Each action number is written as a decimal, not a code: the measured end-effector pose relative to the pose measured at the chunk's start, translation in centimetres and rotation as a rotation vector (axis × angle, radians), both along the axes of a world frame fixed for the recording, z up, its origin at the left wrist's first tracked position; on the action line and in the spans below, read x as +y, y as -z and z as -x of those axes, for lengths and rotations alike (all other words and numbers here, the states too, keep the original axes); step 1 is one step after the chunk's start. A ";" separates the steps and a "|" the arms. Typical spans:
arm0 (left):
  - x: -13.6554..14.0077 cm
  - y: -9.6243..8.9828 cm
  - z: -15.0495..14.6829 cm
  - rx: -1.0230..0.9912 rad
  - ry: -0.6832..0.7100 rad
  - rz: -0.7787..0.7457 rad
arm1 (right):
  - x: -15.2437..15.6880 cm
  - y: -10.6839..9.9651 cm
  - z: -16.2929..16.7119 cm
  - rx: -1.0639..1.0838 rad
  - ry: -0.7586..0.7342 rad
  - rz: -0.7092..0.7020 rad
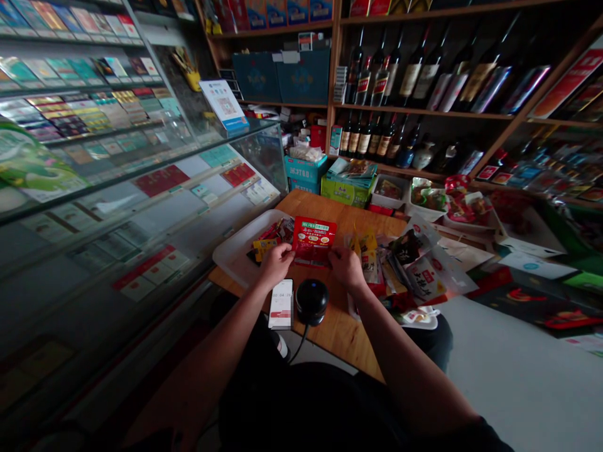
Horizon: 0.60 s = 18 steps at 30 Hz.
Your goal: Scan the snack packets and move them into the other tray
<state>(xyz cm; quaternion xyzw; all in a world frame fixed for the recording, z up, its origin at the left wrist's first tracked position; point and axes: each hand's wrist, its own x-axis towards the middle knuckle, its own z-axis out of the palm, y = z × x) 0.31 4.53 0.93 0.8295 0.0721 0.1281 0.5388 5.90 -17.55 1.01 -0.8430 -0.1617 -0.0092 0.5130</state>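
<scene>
Between my two hands a red snack packet (314,241) with green and white print stands up over the wooden table. My left hand (277,263) pinches its left edge, and my right hand (347,269) grips the lower right edge. Just past my left hand, a white tray (230,251) holds several small red and yellow packets (271,242). To the right of my right hand lies a pile of snack packets (414,260), some silver and white, some yellow. Below the red packet are a phone (281,303) and a round black device (311,300) with a cable.
The small wooden table (348,342) sits close to a glass display counter (188,169) on the left. Green and blue cartons (346,188) and white bins (426,199) line its far side. Shelves with wine bottles (409,75) rise behind. Dark boxes (532,295) lie at the right.
</scene>
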 end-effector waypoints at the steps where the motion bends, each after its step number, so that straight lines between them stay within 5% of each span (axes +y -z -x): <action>1: 0.1 0.3 0.0 -0.010 -0.006 -0.037 | 0.0 0.3 0.0 0.014 -0.008 0.004; 6: 0.6 1.8 -0.2 -0.016 -0.011 -0.169 | 0.2 1.4 -0.1 0.063 -0.044 0.029; 18: 1.1 4.1 -0.4 0.003 0.009 -0.118 | 0.3 2.5 0.4 0.090 -0.067 0.126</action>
